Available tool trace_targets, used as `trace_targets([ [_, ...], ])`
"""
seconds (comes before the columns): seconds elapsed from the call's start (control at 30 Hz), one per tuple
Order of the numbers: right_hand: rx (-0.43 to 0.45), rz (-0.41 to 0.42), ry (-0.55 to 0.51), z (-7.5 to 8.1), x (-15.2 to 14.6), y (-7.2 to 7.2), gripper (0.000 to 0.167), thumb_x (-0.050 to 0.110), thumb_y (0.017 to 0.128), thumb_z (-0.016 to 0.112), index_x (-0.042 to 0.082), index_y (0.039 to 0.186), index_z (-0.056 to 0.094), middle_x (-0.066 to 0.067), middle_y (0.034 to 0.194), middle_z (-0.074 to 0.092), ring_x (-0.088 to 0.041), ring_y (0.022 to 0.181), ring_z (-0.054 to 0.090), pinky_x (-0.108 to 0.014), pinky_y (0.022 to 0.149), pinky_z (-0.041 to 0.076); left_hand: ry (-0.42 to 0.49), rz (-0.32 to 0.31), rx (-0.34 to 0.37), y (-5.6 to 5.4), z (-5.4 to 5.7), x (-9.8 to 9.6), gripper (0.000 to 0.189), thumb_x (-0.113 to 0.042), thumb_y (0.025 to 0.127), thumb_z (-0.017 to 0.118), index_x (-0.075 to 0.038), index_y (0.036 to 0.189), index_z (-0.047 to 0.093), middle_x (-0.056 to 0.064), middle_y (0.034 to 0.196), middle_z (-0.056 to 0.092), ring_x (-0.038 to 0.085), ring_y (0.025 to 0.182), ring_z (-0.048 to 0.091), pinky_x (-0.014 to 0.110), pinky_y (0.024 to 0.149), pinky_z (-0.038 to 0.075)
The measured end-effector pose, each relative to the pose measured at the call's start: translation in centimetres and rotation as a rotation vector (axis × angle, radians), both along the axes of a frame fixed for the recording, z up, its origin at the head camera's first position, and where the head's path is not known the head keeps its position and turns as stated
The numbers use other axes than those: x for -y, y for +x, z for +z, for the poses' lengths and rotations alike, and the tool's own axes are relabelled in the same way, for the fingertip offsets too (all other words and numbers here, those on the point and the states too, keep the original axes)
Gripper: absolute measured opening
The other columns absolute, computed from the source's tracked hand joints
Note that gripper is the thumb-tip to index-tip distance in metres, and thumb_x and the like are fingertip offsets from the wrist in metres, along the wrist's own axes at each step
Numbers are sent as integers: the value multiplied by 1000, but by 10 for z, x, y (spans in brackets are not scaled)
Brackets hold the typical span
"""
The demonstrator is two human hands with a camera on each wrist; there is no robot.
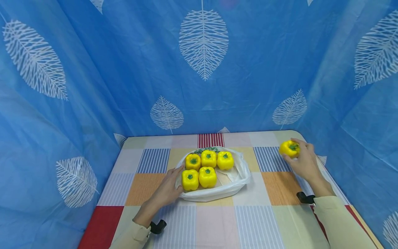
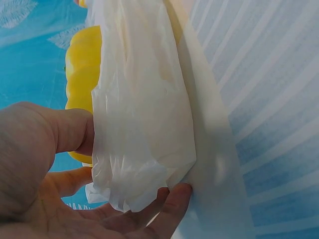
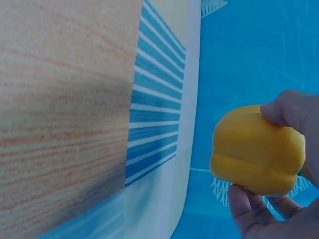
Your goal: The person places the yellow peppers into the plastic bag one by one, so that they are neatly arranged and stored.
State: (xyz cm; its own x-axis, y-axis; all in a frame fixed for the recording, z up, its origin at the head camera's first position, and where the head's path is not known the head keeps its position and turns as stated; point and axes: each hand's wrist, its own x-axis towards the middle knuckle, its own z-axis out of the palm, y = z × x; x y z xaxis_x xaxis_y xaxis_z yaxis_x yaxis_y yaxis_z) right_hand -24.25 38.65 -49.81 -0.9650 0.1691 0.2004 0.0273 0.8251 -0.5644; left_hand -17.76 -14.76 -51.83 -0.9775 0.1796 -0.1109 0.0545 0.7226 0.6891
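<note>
A white plastic bag lies on the table with its mouth spread wide and its rim folded down. Several yellow bell peppers with green stems sit inside, grouped toward its left and back. My left hand holds the bag's left edge; in the left wrist view the thumb goes behind the plastic wall and the fingers lie along its outside. Far to the right, my right hand grips another yellow bell pepper between thumb and fingers, raised over the table's right side, stem turned toward the palm.
A patchwork-check cloth covers the table. Blue curtains with white leaf prints hang behind it and along both sides. Black straps with camera mounts sit at both wrists, by the cream sleeves.
</note>
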Motion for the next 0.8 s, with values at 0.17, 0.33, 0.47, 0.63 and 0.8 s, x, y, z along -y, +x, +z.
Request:
trace_targets([
  [0.17, -15, 27, 1, 1, 5, 1, 82, 12, 107, 80, -2, 176, 37, -48, 165, 32, -66, 135, 44, -87, 118, 50, -5, 3, 1, 0, -1, 0, 87, -1, 100, 77, -13, 180, 44, 28, 177, 48, 53, 161, 57, 76, 126, 54],
  [0.33, -25, 44, 9, 4, 13, 2, 84, 10, 105, 81, -2, 176, 38, -48, 165, 33, -65, 135, 45, -85, 118, 52, -2, 1, -3, 1, -1, 1, 88, -1, 100, 77, -13, 180, 44, 28, 178, 48, 53, 161, 56, 76, 125, 54],
  [0.47, -26, 64, 9, 8, 20, 5, 84, 9, 104, 81, -3, 175, 38, -47, 166, 33, -65, 136, 45, -85, 118, 52, 1, -1, -8, 1, -2, 1, 88, 0, 100, 77, -13, 180, 44, 28, 177, 48, 53, 161, 56, 76, 125, 54],
  [0.63, -34, 92, 20, 11, 26, 7, 83, 9, 103, 81, -3, 174, 39, -47, 165, 34, -64, 135, 46, -85, 117, 53, 4, 0, -8, 1, -3, 1, 88, 0, 100, 77, -13, 180, 44, 28, 177, 49, 53, 161, 56, 76, 125, 54],
  [0.8, -57, 133, 23, 14, 33, 9, 82, 7, 102, 83, -5, 172, 42, -46, 162, 37, -63, 133, 50, -84, 114, 56, 5, -2, -7, 0, -3, 1, 88, -1, 100, 76, -13, 180, 43, 28, 178, 48, 53, 162, 56, 76, 126, 53],
])
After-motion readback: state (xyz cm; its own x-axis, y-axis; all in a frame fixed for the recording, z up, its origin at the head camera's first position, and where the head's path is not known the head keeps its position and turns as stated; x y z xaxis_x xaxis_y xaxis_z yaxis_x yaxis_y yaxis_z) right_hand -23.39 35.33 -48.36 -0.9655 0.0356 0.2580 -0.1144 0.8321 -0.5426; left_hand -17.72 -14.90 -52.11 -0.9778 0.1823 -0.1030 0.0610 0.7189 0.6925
